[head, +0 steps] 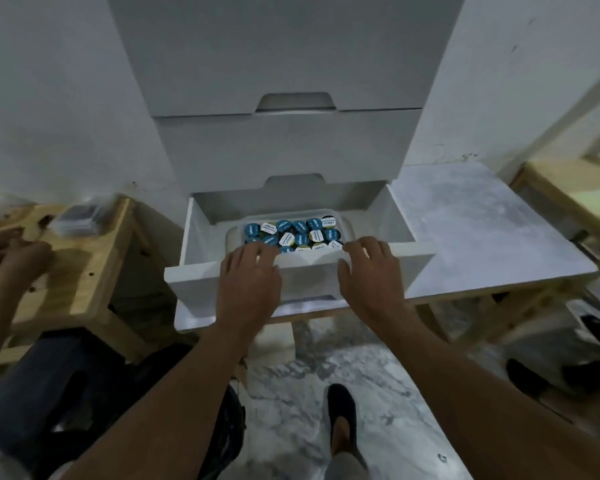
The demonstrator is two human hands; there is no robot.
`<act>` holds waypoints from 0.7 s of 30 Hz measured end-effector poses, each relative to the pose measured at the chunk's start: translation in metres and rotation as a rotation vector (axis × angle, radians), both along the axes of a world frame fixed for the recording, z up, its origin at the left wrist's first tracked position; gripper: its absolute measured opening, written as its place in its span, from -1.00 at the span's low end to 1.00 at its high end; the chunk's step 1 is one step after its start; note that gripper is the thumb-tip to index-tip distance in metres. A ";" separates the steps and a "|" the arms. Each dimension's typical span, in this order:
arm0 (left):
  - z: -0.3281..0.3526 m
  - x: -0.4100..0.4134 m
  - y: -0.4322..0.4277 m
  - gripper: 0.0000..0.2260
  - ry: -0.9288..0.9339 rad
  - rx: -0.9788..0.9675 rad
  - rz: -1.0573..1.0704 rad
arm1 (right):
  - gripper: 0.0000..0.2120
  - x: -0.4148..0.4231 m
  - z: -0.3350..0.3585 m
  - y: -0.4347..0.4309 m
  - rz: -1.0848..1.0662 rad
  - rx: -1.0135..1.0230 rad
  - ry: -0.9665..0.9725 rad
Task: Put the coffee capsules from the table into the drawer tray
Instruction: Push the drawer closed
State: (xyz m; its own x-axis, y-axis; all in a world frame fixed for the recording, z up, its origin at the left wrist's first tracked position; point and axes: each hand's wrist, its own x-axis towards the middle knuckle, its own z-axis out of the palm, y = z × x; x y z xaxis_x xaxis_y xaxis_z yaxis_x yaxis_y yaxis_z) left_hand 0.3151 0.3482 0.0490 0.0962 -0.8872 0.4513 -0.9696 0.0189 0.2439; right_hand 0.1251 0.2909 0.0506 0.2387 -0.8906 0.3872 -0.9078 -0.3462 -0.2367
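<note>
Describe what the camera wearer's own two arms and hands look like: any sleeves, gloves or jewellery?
The left hand and right hand are bare: no gloves, rings, watch or wristbands are visible. Both forearms are uncovered right down to the picture's bottom edge, so no sleeves show. No tattoos or other markings can be made out.

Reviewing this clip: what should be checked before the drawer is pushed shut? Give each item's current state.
1. Capsules in the tray: ok.
2. No capsule showing on the table: ok, for the part in view.
3. Left hand and right hand on the drawer front: ok.
4. Fingers clear of its top edge: not ok, both hands' fingers rest over it.
5. Capsules low enough to pass under the upper drawer: cannot tell.
6. Other person's hand away from the drawer: ok, on the wooden bench.
</note>
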 end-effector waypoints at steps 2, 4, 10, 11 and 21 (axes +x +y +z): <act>-0.010 -0.002 0.022 -0.72 -0.062 -0.010 0.017 | -0.71 -0.003 -0.014 0.026 0.003 0.034 0.011; -0.018 -0.003 0.041 -0.68 -0.090 0.017 0.024 | -0.64 -0.005 -0.026 0.047 0.040 0.058 0.035; -0.037 -0.004 0.066 -0.39 -0.146 0.346 0.058 | -0.41 -0.004 -0.042 0.069 0.077 0.323 0.179; -0.039 -0.004 0.066 -0.38 -0.152 0.386 0.051 | -0.40 -0.003 -0.043 0.069 0.082 0.345 0.200; -0.060 -0.002 0.057 -0.22 -0.224 0.291 0.144 | -0.23 0.011 -0.058 0.048 0.051 0.151 0.253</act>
